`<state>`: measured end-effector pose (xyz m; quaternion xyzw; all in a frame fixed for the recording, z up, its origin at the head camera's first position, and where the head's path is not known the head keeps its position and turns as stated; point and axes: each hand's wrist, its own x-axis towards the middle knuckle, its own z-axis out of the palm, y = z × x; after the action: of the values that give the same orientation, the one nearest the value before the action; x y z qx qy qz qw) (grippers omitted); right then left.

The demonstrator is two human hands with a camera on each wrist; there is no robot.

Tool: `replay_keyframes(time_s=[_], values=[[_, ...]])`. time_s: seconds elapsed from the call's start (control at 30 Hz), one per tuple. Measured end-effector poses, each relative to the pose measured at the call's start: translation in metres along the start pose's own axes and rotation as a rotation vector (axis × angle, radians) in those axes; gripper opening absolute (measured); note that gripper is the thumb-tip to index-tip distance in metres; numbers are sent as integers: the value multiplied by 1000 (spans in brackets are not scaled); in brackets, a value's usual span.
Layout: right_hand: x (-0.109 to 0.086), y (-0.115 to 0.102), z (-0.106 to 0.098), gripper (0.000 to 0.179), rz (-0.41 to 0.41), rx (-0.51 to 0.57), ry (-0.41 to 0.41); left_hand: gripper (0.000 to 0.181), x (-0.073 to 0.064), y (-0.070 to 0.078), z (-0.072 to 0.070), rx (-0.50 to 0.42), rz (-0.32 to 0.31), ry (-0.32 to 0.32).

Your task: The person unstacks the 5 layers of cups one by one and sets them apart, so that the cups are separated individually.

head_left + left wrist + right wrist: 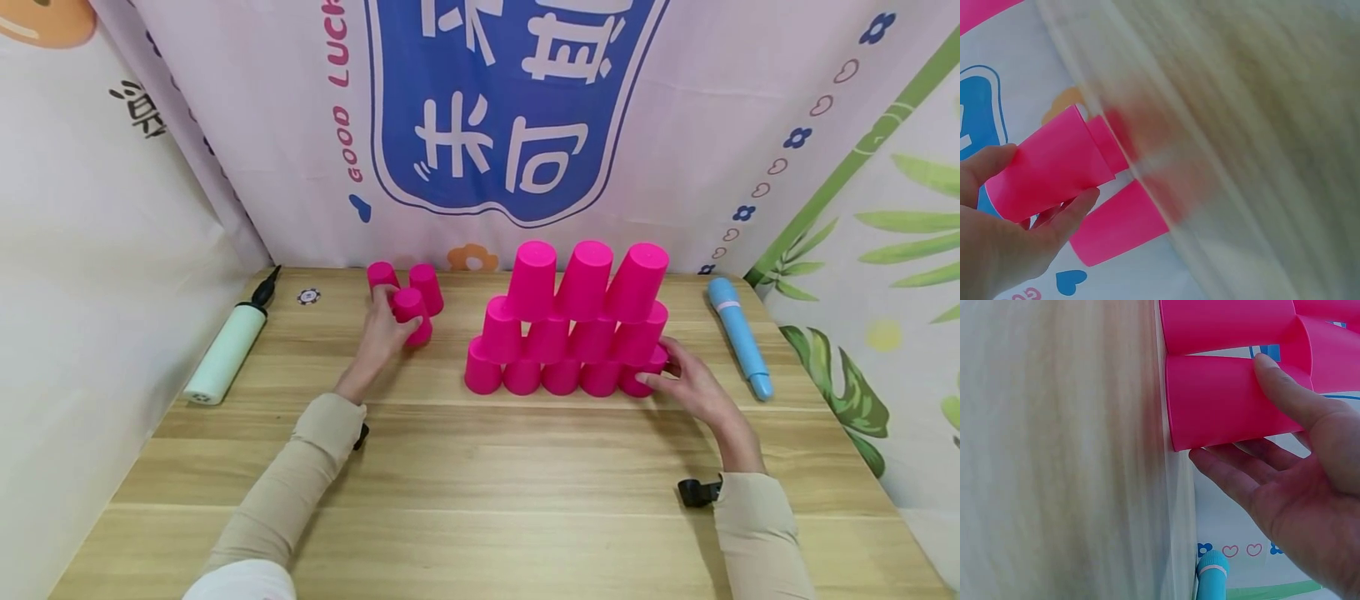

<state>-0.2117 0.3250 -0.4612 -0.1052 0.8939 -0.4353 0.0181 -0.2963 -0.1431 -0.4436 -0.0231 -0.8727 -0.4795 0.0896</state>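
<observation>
My left hand (386,327) grips an upside-down pink cup (1050,164) between thumb and fingers. Two more upside-down pink cups stand just behind it, one at the left (381,272) and one at the right (426,289). To the right rises a three-level wall of upside-down pink cups (587,279), with three in the top row and several in each row below. At its lower right corner, my right hand (693,383) holds the end cup (1229,400) of the bottom row, thumb on the front and fingers along the outer side.
On the table (487,500), a pale green hand pump (228,354) lies at the left and a blue stick-shaped object (741,337) at the right. A small round chip (308,296) lies near the back left. A printed cloth (300,208) hangs behind the table.
</observation>
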Motion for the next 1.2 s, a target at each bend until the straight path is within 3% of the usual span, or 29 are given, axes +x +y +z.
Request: replay_keyframes(time_s=[0.53, 1.2], values=[[-1, 0, 1, 68, 10, 9, -4, 60, 1, -13, 5, -2, -16, 30], [0, 1, 1, 65, 0, 7, -2, 61, 1, -16, 4, -13, -25, -7]])
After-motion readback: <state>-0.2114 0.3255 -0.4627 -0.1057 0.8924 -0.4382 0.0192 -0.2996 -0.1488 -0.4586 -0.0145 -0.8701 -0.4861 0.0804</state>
